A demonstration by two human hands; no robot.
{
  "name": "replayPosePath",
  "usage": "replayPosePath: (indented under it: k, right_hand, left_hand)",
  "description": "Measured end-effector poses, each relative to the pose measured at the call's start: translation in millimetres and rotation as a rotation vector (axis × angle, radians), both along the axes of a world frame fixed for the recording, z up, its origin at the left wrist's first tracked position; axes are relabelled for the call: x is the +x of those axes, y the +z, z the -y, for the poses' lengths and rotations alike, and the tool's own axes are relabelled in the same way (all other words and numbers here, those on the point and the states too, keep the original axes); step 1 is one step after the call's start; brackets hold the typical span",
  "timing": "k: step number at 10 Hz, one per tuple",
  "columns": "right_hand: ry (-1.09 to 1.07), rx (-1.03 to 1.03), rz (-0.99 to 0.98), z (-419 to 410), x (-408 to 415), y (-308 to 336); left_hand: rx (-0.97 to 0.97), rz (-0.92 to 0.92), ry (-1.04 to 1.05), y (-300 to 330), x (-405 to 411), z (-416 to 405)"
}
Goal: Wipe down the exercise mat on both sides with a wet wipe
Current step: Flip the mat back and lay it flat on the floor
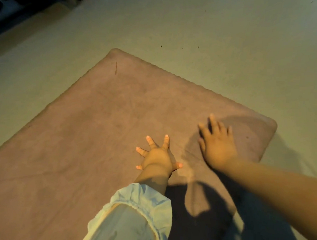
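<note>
1. Head view: the exercise mat (pixel 99 132), a dull pinkish brown, lies flat on the pale floor (pixel 223 41) and fills the centre and lower left of the frame, one corner pointing to the upper middle.
2. The left hand (pixel 157 156), at lower centre, presses palm down on the mat with fingers spread wide apart; its light sleeve (pixel 133 214) is pushed up the forearm.
3. The right hand (pixel 217 144), right of centre and blurred, is over the mat near its right corner, fingers straight and apart, holding nothing that can be seen.

One exercise mat (pixel 99 132). Two hands: left hand (pixel 157 156), right hand (pixel 217 144). One rolled sleeve (pixel 133 214).
</note>
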State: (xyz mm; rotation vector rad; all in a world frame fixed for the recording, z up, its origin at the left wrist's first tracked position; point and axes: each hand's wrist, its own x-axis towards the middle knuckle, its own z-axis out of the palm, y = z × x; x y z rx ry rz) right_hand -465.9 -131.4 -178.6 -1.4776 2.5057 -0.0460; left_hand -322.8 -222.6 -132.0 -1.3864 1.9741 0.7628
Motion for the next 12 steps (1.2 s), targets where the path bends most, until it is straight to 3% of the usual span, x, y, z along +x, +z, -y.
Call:
replayPosePath:
  k: [1,3,5,9,12]
  right_hand:
    - [0.134,0.101,0.038,-15.4,41.1,-16.2]
    - [0.149,0.212,0.053,-15.5,73.6,-9.2]
    - [0.341,0.299,0.033,-11.4,144.0,9.7]
    - [0.87,0.315,0.054,2.1,328.2,27.5]
    - [0.724,0.469,0.1,-18.4,384.0,45.0]
  left_hand:
    - [0.011,0.022,-0.165,4.7,10.7,-1.3]
    - [-0.022,-0.024,-0.44,0.4,66.8,-31.8]
    - [-0.084,-0.134,-0.475,-15.0,186.6,-59.8]
    - [-0.117,-0.002,0.206,-6.6,444.1,-91.5]
    - [-0.101,-0.164,0.436,-17.9,454.8,-149.9]
